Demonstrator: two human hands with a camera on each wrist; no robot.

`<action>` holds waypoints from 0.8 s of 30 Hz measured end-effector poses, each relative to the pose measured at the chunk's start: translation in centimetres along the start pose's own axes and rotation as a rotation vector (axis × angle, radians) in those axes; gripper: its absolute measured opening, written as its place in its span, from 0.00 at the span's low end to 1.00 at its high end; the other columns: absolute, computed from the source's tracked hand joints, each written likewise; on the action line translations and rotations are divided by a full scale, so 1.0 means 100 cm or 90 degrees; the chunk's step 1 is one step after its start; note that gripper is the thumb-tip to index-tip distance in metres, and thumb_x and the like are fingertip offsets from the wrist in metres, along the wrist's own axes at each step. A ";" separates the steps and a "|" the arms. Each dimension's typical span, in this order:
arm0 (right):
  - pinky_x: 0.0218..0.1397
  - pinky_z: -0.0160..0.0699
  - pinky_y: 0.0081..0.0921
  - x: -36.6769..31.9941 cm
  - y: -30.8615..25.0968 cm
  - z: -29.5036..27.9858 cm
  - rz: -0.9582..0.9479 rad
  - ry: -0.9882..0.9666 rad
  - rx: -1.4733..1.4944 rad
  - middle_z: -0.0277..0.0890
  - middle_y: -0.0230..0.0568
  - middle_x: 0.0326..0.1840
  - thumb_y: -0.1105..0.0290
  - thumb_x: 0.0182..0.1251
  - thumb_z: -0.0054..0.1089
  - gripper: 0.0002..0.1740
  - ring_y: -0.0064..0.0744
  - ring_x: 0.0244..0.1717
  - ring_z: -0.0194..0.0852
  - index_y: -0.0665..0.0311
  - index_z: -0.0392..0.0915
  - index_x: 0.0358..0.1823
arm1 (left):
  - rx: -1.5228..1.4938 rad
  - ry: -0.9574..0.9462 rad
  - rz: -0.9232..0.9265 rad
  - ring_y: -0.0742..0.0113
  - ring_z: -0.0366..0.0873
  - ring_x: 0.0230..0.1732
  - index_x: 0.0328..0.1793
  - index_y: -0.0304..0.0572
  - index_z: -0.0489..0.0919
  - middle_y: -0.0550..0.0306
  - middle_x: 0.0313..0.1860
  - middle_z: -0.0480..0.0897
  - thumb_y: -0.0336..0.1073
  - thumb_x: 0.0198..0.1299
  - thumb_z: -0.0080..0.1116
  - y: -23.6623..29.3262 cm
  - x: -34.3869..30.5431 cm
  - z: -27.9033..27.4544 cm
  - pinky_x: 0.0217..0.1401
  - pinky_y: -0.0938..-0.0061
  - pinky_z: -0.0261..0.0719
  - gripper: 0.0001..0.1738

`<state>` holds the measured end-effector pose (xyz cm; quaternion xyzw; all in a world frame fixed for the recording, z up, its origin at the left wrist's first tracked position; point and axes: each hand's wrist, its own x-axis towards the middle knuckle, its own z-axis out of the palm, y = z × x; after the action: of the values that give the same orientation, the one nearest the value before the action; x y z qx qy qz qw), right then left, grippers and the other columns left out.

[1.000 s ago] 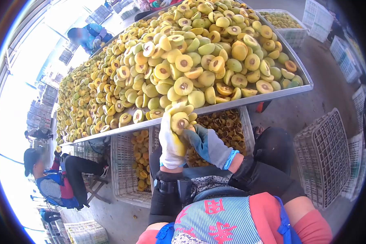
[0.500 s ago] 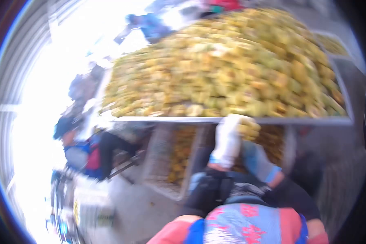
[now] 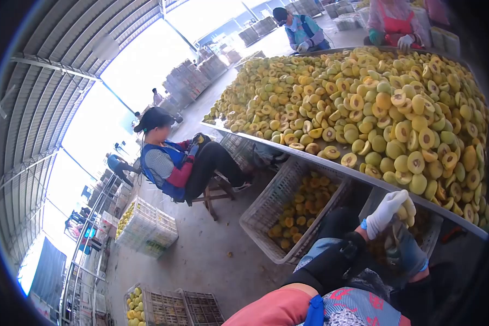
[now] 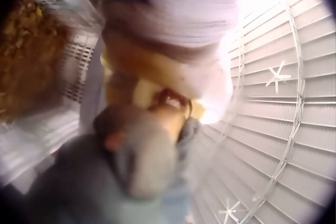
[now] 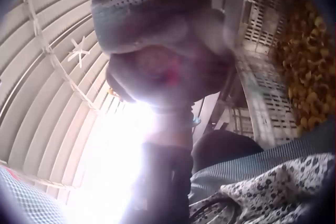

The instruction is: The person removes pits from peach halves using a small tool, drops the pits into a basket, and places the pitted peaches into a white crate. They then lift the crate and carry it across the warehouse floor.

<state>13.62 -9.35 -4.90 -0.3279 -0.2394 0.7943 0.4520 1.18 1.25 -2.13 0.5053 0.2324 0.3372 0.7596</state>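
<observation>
My left hand, in a white glove, is raised at the table's near edge and grips several yellow peach halves. Just below it is my right hand in a grey-blue glove, its fingers curled. In the left wrist view, blurred, the right hand's grey fingers are close against a cut peach half with a red-brown centre. The right wrist view shows a small reddish patch within the curled right hand; what it holds is mostly hidden, and I cannot tell its exact kind.
A metal-edged table bears a large heap of peach halves. Below stand a crate of orange-yellow pieces and another crate of brownish scraps. A seated person is at the left; other people work across the table.
The head view has swung left, through a blurred frame, so the hands and table now appear further right. The left hand still grips peach halves, with the right hand close below.
</observation>
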 end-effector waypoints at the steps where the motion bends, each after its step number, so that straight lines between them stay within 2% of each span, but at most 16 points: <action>1: 0.23 0.64 0.14 0.000 0.000 -0.003 0.056 -0.058 0.119 0.71 0.22 0.28 0.46 0.80 0.49 0.17 0.14 0.23 0.66 0.48 0.78 0.52 | -0.085 0.031 -0.006 0.63 0.81 0.21 0.33 0.37 0.79 0.49 0.24 0.82 0.55 0.78 0.40 -0.002 0.000 0.004 0.28 0.74 0.79 0.31; 2: 0.28 0.68 0.13 -0.001 -0.004 -0.011 0.089 -0.182 0.191 0.72 0.24 0.32 0.48 0.81 0.49 0.18 0.14 0.29 0.69 0.50 0.78 0.54 | -0.170 0.063 -0.008 0.63 0.80 0.21 0.33 0.37 0.79 0.49 0.23 0.82 0.55 0.78 0.40 -0.003 -0.001 0.012 0.28 0.74 0.79 0.31; 4: 0.30 0.70 0.11 0.001 0.000 -0.013 0.087 -0.197 0.184 0.74 0.24 0.34 0.50 0.81 0.49 0.16 0.14 0.32 0.72 0.48 0.77 0.59 | -0.232 0.097 -0.007 0.62 0.78 0.19 0.34 0.38 0.77 0.49 0.23 0.82 0.55 0.78 0.39 -0.007 -0.001 0.012 0.27 0.73 0.79 0.30; 6: 0.26 0.68 0.12 0.009 -0.001 -0.008 0.018 -0.050 -0.097 0.73 0.22 0.32 0.49 0.81 0.49 0.16 0.15 0.27 0.70 0.46 0.77 0.58 | -0.126 0.080 -0.027 0.60 0.79 0.19 0.34 0.38 0.77 0.48 0.24 0.82 0.56 0.78 0.40 -0.010 0.002 0.000 0.25 0.72 0.79 0.30; 8: 0.25 0.67 0.11 0.008 0.000 -0.001 -0.007 0.016 -0.162 0.73 0.21 0.32 0.49 0.82 0.48 0.15 0.13 0.27 0.70 0.45 0.77 0.58 | -0.081 0.074 -0.029 0.58 0.78 0.19 0.35 0.39 0.77 0.46 0.26 0.82 0.56 0.78 0.40 -0.019 0.002 -0.006 0.22 0.70 0.78 0.29; 13: 0.21 0.61 0.14 0.004 -0.002 0.016 0.069 0.021 0.082 0.70 0.18 0.26 0.52 0.81 0.51 0.14 0.12 0.21 0.64 0.49 0.82 0.45 | -0.275 0.143 0.018 0.61 0.78 0.20 0.37 0.39 0.77 0.48 0.28 0.82 0.54 0.76 0.41 0.001 -0.007 0.012 0.25 0.72 0.78 0.26; 14: 0.27 0.64 0.16 -0.004 -0.010 0.009 0.075 -0.064 -0.081 0.73 0.20 0.27 0.53 0.81 0.51 0.15 0.13 0.24 0.64 0.51 0.82 0.40 | -0.200 0.238 0.036 0.63 0.77 0.20 0.38 0.43 0.77 0.53 0.26 0.81 0.54 0.74 0.44 0.007 -0.008 0.012 0.23 0.73 0.76 0.23; 15: 0.30 0.68 0.23 0.002 0.011 0.001 -0.059 -0.008 -0.247 0.76 0.26 0.26 0.50 0.79 0.53 0.20 0.22 0.26 0.71 0.58 0.81 0.39 | -0.535 0.159 -0.023 0.67 0.76 0.22 0.39 0.47 0.78 0.59 0.25 0.78 0.55 0.72 0.47 0.000 0.005 -0.007 0.23 0.75 0.75 0.21; 16: 0.33 0.73 0.29 0.007 0.031 -0.008 -0.176 0.085 -0.426 0.79 0.33 0.26 0.47 0.77 0.55 0.25 0.31 0.27 0.77 0.65 0.81 0.39 | -0.527 0.093 0.061 0.71 0.75 0.23 0.40 0.51 0.79 0.63 0.25 0.77 0.56 0.71 0.48 -0.005 0.009 -0.032 0.23 0.75 0.74 0.20; 17: 0.37 0.75 0.34 0.003 0.022 -0.009 -0.096 0.066 -0.486 0.84 0.40 0.29 0.49 0.76 0.56 0.25 0.38 0.31 0.81 0.69 0.82 0.41 | -0.626 0.045 0.164 0.71 0.73 0.23 0.42 0.50 0.79 0.65 0.26 0.78 0.56 0.70 0.48 0.007 0.003 -0.043 0.23 0.73 0.73 0.20; 18: 0.38 0.75 0.36 0.001 0.021 -0.014 -0.108 0.141 -0.554 0.84 0.45 0.30 0.50 0.76 0.56 0.25 0.44 0.32 0.81 0.69 0.82 0.42 | -0.567 0.123 0.122 0.70 0.74 0.24 0.43 0.50 0.80 0.65 0.31 0.81 0.53 0.70 0.50 -0.016 0.018 -0.051 0.26 0.71 0.75 0.18; 19: 0.38 0.75 0.39 -0.002 0.021 -0.020 -0.117 0.216 -0.622 0.84 0.50 0.31 0.50 0.76 0.56 0.24 0.49 0.33 0.82 0.69 0.82 0.42 | -0.392 0.284 0.184 0.68 0.78 0.29 0.48 0.49 0.80 0.64 0.35 0.84 0.50 0.69 0.54 0.046 -0.017 -0.071 0.32 0.71 0.79 0.16; 20: 0.39 0.76 0.42 -0.002 0.020 -0.022 -0.125 0.278 -0.688 0.84 0.56 0.32 0.51 0.76 0.57 0.24 0.54 0.34 0.82 0.69 0.82 0.42 | -0.319 0.443 0.195 0.66 0.83 0.37 0.57 0.44 0.78 0.58 0.42 0.85 0.46 0.67 0.59 0.062 -0.034 -0.082 0.38 0.68 0.84 0.19; 21: 0.37 0.74 0.40 0.000 0.017 -0.023 -0.146 0.305 -0.665 0.80 0.53 0.29 0.52 0.76 0.57 0.24 0.44 0.32 0.76 0.70 0.81 0.41 | 0.191 0.483 0.354 0.63 0.85 0.47 0.61 0.38 0.77 0.50 0.47 0.84 0.44 0.67 0.61 0.046 -0.047 -0.124 0.44 0.65 0.86 0.22; 23: 0.33 0.70 0.35 0.004 0.014 -0.020 -0.185 0.348 -0.616 0.73 0.48 0.22 0.53 0.78 0.56 0.24 0.24 0.28 0.63 0.72 0.78 0.38 | 0.297 0.823 0.271 0.56 0.84 0.52 0.58 0.34 0.80 0.42 0.53 0.84 0.40 0.64 0.64 0.069 -0.054 -0.147 0.56 0.56 0.83 0.21; 24: 0.34 0.71 0.39 0.006 0.012 -0.018 -0.222 0.376 -0.666 0.76 0.59 0.26 0.53 0.76 0.57 0.23 0.36 0.26 0.73 0.71 0.78 0.39 | 0.469 0.814 0.243 0.50 0.82 0.54 0.59 0.34 0.80 0.41 0.57 0.82 0.42 0.64 0.64 0.076 -0.055 -0.155 0.59 0.56 0.81 0.23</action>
<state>14.02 -9.23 -7.08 -0.6677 -0.5113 0.3622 0.4020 -15.33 8.61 -0.99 0.4635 0.6333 0.5906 0.1880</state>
